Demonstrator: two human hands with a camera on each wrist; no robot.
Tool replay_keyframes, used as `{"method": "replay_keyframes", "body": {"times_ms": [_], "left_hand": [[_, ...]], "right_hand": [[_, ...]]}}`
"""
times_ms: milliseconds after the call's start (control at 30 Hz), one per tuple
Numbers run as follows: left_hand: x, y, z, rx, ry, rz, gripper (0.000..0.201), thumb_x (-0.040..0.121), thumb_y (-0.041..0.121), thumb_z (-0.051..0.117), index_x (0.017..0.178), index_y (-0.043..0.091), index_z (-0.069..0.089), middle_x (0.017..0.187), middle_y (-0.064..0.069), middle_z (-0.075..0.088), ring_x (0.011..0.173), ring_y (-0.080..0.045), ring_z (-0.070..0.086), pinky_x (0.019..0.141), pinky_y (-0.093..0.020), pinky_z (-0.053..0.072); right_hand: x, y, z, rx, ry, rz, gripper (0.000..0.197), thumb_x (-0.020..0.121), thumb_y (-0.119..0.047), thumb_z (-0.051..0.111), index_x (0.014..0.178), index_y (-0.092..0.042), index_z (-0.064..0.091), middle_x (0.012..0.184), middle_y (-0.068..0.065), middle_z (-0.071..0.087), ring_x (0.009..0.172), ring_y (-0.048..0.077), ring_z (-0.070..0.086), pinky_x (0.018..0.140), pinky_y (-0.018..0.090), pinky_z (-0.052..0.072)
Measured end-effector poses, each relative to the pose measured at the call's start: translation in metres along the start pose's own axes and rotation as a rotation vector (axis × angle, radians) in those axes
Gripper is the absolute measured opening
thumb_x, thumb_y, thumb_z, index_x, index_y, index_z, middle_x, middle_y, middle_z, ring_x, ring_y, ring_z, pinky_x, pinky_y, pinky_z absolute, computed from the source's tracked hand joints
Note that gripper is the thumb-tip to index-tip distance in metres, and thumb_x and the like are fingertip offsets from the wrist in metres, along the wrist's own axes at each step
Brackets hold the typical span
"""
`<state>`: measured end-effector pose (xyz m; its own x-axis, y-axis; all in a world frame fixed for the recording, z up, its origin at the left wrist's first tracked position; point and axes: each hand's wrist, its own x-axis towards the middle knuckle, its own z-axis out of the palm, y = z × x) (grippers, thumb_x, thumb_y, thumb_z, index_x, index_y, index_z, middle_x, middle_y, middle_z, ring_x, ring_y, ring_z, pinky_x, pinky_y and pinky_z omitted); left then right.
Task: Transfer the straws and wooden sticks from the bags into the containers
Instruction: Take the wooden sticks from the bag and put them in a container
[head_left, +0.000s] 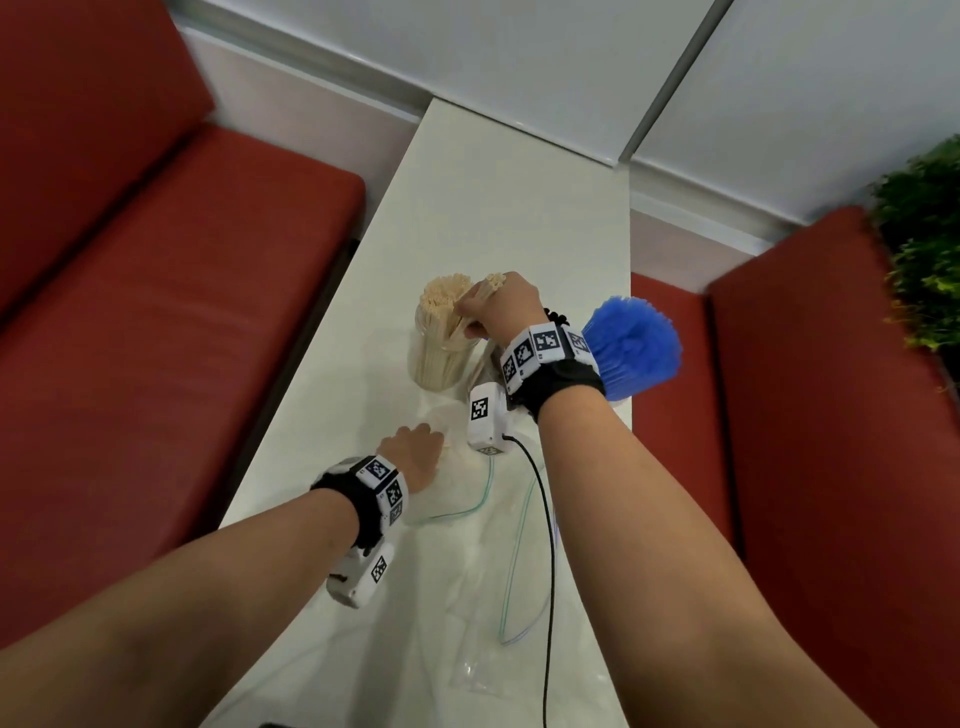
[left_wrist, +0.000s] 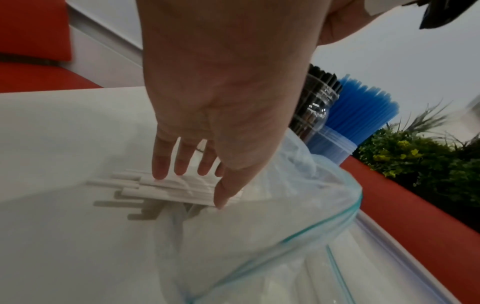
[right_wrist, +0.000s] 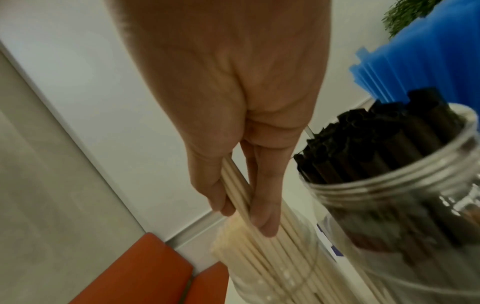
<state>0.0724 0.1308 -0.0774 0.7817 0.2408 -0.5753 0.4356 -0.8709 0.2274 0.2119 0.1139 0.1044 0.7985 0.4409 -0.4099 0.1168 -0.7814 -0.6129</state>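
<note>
My right hand (head_left: 480, 312) (right_wrist: 246, 209) grips a bundle of wooden sticks (right_wrist: 233, 185), their lower ends inside a clear jar (head_left: 439, 358) (right_wrist: 272, 277) that holds many more sticks. A second clear jar (right_wrist: 389, 195) of black straws stands beside it, and blue straws (head_left: 631, 345) (left_wrist: 361, 107) fan out of a third container at the table's right edge. My left hand (head_left: 415, 449) (left_wrist: 192, 174) hovers with straight fingers over white straws (left_wrist: 166, 188) that stick out of a clear zip bag (left_wrist: 259, 236) on the white table (head_left: 467, 208).
Flat clear zip bags (head_left: 498, 571) with green seals lie at the near end of the narrow table. A black cable (head_left: 545, 545) runs over them. Red benches (head_left: 156, 338) flank the table, and a green plant (head_left: 924, 260) stands at the right.
</note>
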Motion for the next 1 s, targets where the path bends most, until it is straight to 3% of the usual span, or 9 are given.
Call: {"method": "replay_keyframes", "body": {"times_ms": [133, 267, 400, 500, 600, 700, 767, 867, 1000], "left_hand": [[-0.002, 0.000, 0.006, 0.144, 0.019, -0.024, 0.041, 0.095, 0.016, 0.048, 0.135, 0.014, 0.042, 0.132, -0.008, 0.041, 0.120, -0.029, 0.045, 0.094, -0.040, 0.043], [-0.002, -0.007, 0.012, 0.190, 0.034, -0.014, 0.039, 0.098, 0.019, 0.047, 0.135, 0.015, 0.039, 0.132, -0.008, 0.042, 0.120, -0.028, 0.046, 0.094, -0.039, 0.042], [0.001, -0.010, 0.007, 0.137, -0.013, -0.003, 0.028, 0.098, 0.013, 0.044, 0.125, 0.008, 0.052, 0.123, -0.010, 0.058, 0.110, -0.029, 0.060, 0.091, -0.038, 0.050], [-0.001, -0.007, 0.000, 0.130, -0.054, -0.021, 0.028, 0.095, 0.004, 0.046, 0.117, 0.003, 0.062, 0.116, -0.013, 0.066, 0.103, -0.031, 0.066, 0.086, -0.034, 0.053], [-0.007, -0.005, -0.008, 0.179, -0.065, -0.024, 0.030, 0.093, 0.002, 0.047, 0.119, 0.002, 0.062, 0.116, -0.013, 0.066, 0.104, -0.031, 0.066, 0.081, -0.034, 0.050], [-0.017, -0.003, -0.018, 0.221, -0.054, -0.035, 0.028, 0.094, 0.008, 0.048, 0.117, 0.006, 0.064, 0.115, -0.009, 0.067, 0.104, -0.029, 0.066, 0.077, -0.036, 0.049], [-0.025, -0.001, -0.028, 0.233, -0.035, -0.047, 0.027, 0.093, 0.011, 0.050, 0.115, 0.010, 0.065, 0.115, -0.006, 0.067, 0.104, -0.027, 0.066, 0.079, -0.036, 0.049], [-0.039, 0.001, -0.045, 0.269, -0.040, -0.078, 0.028, 0.094, 0.009, 0.049, 0.116, 0.014, 0.066, 0.119, -0.002, 0.066, 0.108, -0.023, 0.064, 0.085, -0.037, 0.049], [-0.069, -0.002, -0.085, 0.304, -0.029, -0.097, 0.027, 0.095, 0.007, 0.047, 0.114, 0.010, 0.066, 0.122, -0.006, 0.064, 0.112, -0.025, 0.061, 0.096, -0.041, 0.049]], "right_hand": [[0.005, 0.006, 0.009, 0.000, 0.032, -0.053, 0.026, 0.097, -0.014, 0.062, 0.112, 0.007, 0.064, 0.105, 0.021, 0.075, 0.089, 0.029, 0.074, 0.088, 0.040, 0.060], [0.006, 0.007, 0.012, 0.028, 0.108, -0.211, 0.029, 0.087, -0.016, 0.075, 0.113, -0.006, 0.065, 0.111, 0.014, 0.066, 0.093, 0.030, 0.068, 0.082, 0.043, 0.059], [0.007, 0.013, 0.027, -0.015, 0.247, -0.356, 0.027, 0.092, -0.015, 0.068, 0.119, -0.013, 0.063, 0.112, 0.011, 0.059, 0.101, 0.025, 0.058, 0.088, 0.038, 0.049], [0.007, 0.022, 0.041, -0.087, 0.161, -0.347, 0.030, 0.098, -0.011, 0.059, 0.128, -0.010, 0.064, 0.122, 0.015, 0.063, 0.113, 0.028, 0.060, 0.098, 0.041, 0.048], [0.000, 0.032, 0.049, -0.066, 0.157, -0.394, 0.045, 0.099, -0.013, 0.058, 0.143, -0.011, 0.053, 0.133, 0.017, 0.059, 0.122, 0.028, 0.056, 0.103, 0.037, 0.044], [-0.012, 0.045, 0.048, 0.053, 0.263, -0.430, 0.045, 0.099, -0.015, 0.056, 0.144, -0.014, 0.051, 0.123, 0.012, 0.062, 0.110, 0.023, 0.059, 0.096, 0.032, 0.045], [-0.020, 0.056, 0.047, 0.142, 0.258, -0.370, 0.045, 0.100, -0.016, 0.055, 0.145, -0.014, 0.051, 0.110, 0.006, 0.064, 0.098, 0.017, 0.060, 0.094, 0.035, 0.050], [-0.036, 0.078, 0.045, 0.243, 0.209, -0.256, 0.051, 0.102, -0.016, 0.053, 0.152, -0.018, 0.041, 0.098, -0.002, 0.062, 0.084, 0.011, 0.062, 0.079, 0.030, 0.055], [-0.057, 0.100, 0.045, 0.408, 0.133, -0.133, 0.062, 0.101, -0.012, 0.053, 0.157, -0.019, 0.026, 0.117, 0.014, 0.065, 0.080, 0.016, 0.068, 0.063, 0.028, 0.059]]}}
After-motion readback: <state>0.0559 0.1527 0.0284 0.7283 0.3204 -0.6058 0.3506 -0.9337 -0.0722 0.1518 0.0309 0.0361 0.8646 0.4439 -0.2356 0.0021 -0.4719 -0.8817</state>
